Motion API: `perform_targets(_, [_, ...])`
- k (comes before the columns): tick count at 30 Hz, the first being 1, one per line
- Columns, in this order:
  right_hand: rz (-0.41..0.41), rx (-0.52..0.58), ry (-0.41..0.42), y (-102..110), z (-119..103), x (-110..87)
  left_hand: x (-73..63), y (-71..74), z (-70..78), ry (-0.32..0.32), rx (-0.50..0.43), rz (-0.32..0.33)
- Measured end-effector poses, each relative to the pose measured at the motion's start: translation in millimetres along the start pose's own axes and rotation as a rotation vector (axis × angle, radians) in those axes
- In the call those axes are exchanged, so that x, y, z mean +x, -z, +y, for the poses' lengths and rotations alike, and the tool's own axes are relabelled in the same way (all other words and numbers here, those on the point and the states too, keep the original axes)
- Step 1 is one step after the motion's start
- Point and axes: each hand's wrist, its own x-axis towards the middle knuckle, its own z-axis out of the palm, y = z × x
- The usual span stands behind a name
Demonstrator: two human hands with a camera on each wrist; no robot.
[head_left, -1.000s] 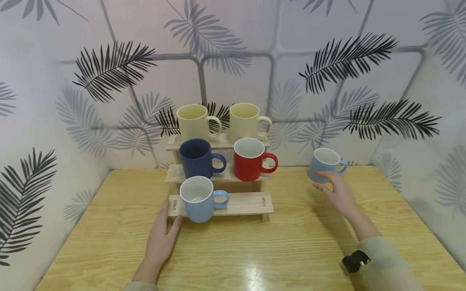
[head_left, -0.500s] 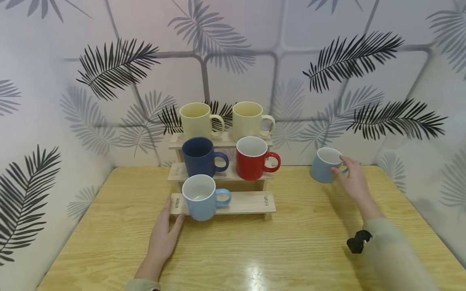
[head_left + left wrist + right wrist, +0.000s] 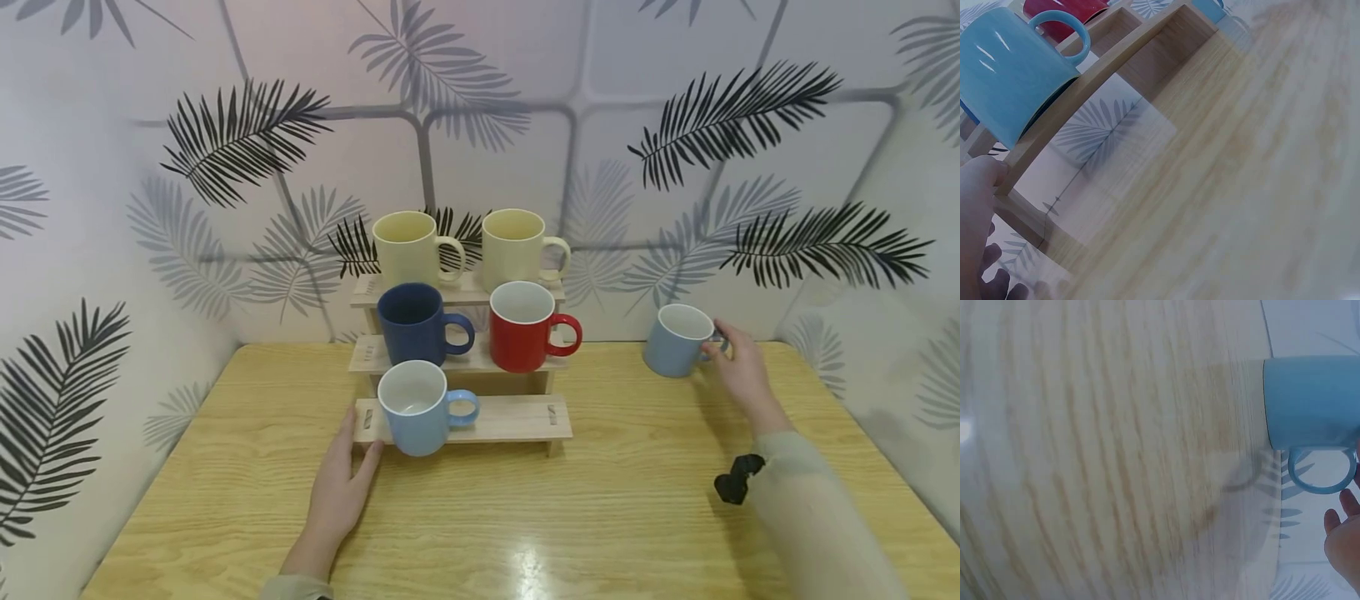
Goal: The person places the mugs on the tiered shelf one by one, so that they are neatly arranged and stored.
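My left hand (image 3: 341, 487) holds the front left corner of a stepped wooden rack (image 3: 517, 417), thumb on the front edge of its lowest shelf. In the left wrist view the thumb (image 3: 985, 172) lies on the shelf's corner, other fingers curled below. A light blue mug (image 3: 422, 429) stands close by on that shelf. At the back right of the table, another light blue mug (image 3: 670, 350) stands upright with its handle (image 3: 1322, 489) to the right. My right hand (image 3: 742, 371) pinches this handle with thumb and index finger; in the right wrist view the contact is partly cut off.
Dark blue (image 3: 411, 337) and red (image 3: 517, 342) mugs stand on the middle shelf. Two cream mugs, one on the left (image 3: 405, 254) and one on the right (image 3: 513, 254), occupy the top shelf. The wooden table (image 3: 600, 517) meets a leaf-patterned wall (image 3: 510, 75) behind.
My right hand has moved rightward from the front of the far blue mug's body to its handle. The left hand has stayed on the rack, and the mugs have kept their places.
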Motion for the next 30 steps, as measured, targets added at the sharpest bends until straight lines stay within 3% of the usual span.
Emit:
perform_targets(9, [0.029, -0.005, 0.015, -2, 5, -2.2, 0.1, -0.1, -0.1, -0.006, 0.008, 0.003])
perform_targets(18, [-0.026, -0.035, 0.039, 1, 8, 0.7, 0.2, -0.8, -0.9, 0.007, 0.017, -0.004])
perform_targets(24, [-0.004, 0.014, 0.06, -1, 10, -1.0, -0.1, 0.0, 0.5, 0.004, 0.002, 0.005])
perform_targets(30, [0.063, 0.077, -0.055, -10, 4, -10.5, -0.6, 0.7, 1.7, 0.009, 0.002, 0.001])
